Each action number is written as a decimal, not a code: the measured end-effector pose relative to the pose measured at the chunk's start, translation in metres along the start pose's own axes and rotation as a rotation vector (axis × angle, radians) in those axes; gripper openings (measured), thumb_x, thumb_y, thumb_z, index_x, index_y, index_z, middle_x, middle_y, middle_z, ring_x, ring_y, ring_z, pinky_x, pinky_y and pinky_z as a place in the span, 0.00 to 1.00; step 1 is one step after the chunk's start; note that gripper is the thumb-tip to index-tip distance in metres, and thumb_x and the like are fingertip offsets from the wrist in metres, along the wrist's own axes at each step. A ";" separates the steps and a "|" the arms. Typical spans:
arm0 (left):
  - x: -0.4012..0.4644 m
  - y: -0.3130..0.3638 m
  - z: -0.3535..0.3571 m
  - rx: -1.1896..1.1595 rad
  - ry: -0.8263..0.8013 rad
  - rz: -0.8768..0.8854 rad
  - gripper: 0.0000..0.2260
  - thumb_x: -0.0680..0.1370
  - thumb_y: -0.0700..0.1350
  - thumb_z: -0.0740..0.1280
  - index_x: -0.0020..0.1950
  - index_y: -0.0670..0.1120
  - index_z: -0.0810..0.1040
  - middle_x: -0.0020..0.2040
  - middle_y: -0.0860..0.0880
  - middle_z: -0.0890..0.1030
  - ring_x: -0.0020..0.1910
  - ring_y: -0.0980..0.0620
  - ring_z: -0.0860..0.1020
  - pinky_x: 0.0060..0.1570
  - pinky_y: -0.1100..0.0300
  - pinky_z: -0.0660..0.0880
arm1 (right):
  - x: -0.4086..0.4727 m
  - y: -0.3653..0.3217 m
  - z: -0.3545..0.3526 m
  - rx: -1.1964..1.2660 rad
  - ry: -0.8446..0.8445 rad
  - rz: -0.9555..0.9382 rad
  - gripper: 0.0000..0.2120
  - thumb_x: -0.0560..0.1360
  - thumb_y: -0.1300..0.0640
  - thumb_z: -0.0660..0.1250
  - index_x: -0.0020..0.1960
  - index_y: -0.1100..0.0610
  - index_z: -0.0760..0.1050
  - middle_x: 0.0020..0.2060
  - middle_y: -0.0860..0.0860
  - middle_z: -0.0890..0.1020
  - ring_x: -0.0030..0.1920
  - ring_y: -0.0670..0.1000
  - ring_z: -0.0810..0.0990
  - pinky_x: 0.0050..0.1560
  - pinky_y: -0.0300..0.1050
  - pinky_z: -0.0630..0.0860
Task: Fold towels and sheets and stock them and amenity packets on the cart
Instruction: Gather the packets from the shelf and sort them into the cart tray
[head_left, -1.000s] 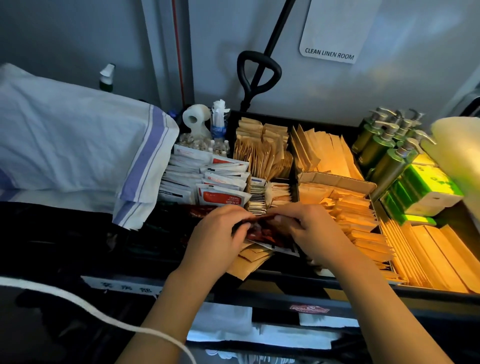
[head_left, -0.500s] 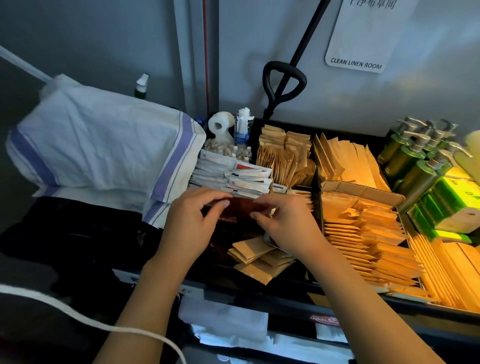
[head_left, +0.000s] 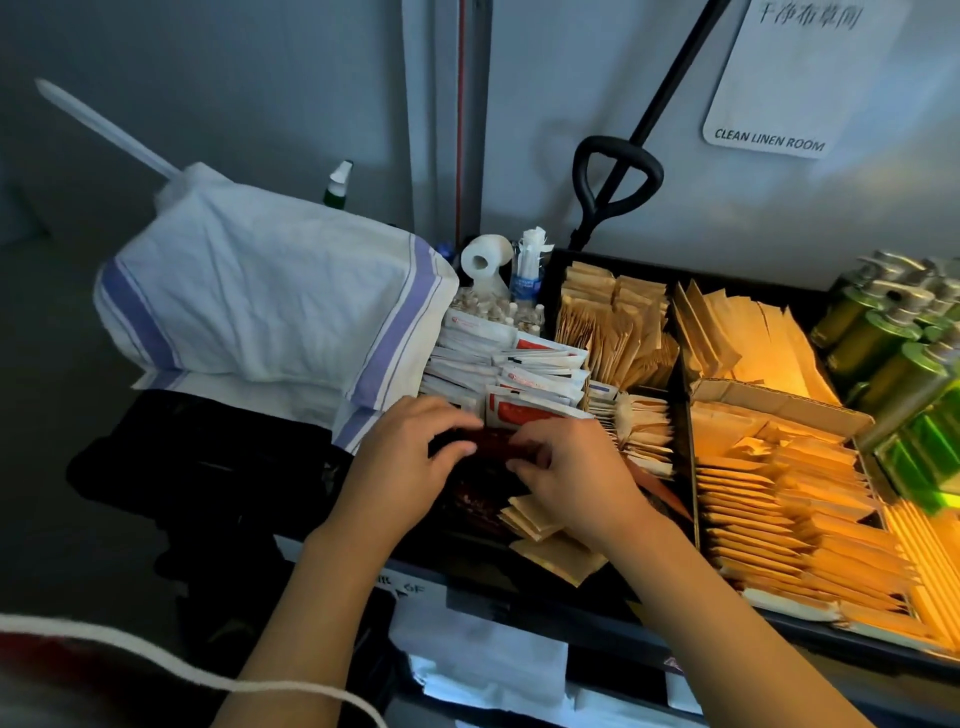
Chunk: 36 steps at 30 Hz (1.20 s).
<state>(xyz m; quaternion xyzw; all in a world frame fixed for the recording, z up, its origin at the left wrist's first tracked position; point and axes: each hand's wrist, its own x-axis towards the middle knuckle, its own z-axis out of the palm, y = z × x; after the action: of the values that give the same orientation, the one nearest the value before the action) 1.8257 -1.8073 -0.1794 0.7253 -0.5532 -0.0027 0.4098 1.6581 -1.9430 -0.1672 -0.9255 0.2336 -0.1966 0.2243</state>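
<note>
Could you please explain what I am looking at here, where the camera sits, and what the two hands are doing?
There is no machine: a person wears a wide-angle camera on the head, looking forward and down at their bare hands. They stand at a black housekeeping cart tray divided into compartments. The left hand and right hand together pinch a small bundle of dark red packets at the near side of the tray. Behind the bundle lie white packets with red print; to the right are rows of tan paper packets and green pump bottles. A folded white towel with purple stripes rests at the left. The wall sign reads "Clean Linen Room".
</note>
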 end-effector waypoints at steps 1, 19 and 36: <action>-0.002 -0.003 0.001 0.012 -0.010 -0.007 0.10 0.77 0.42 0.76 0.56 0.53 0.86 0.50 0.59 0.81 0.54 0.56 0.78 0.57 0.55 0.76 | -0.002 0.002 0.002 -0.004 -0.020 0.017 0.07 0.73 0.58 0.75 0.50 0.51 0.86 0.44 0.47 0.86 0.45 0.50 0.81 0.47 0.48 0.78; -0.012 0.000 0.022 0.060 -0.006 -0.011 0.07 0.77 0.37 0.74 0.53 0.46 0.88 0.49 0.53 0.85 0.49 0.54 0.81 0.53 0.54 0.80 | -0.004 0.001 0.018 -0.143 -0.029 0.036 0.09 0.75 0.54 0.71 0.54 0.51 0.85 0.50 0.48 0.86 0.52 0.53 0.82 0.50 0.50 0.80; -0.013 0.011 0.025 0.099 0.029 -0.016 0.08 0.81 0.41 0.70 0.58 0.47 0.86 0.52 0.55 0.82 0.54 0.56 0.76 0.55 0.60 0.76 | -0.014 0.017 -0.008 -0.141 0.039 0.026 0.14 0.73 0.48 0.77 0.58 0.49 0.85 0.49 0.43 0.83 0.51 0.46 0.79 0.52 0.45 0.78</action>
<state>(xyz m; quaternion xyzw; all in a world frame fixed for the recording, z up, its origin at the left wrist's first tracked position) 1.8003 -1.8128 -0.1953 0.7491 -0.5408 0.0322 0.3812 1.6366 -1.9516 -0.1730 -0.9318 0.2633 -0.1948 0.1564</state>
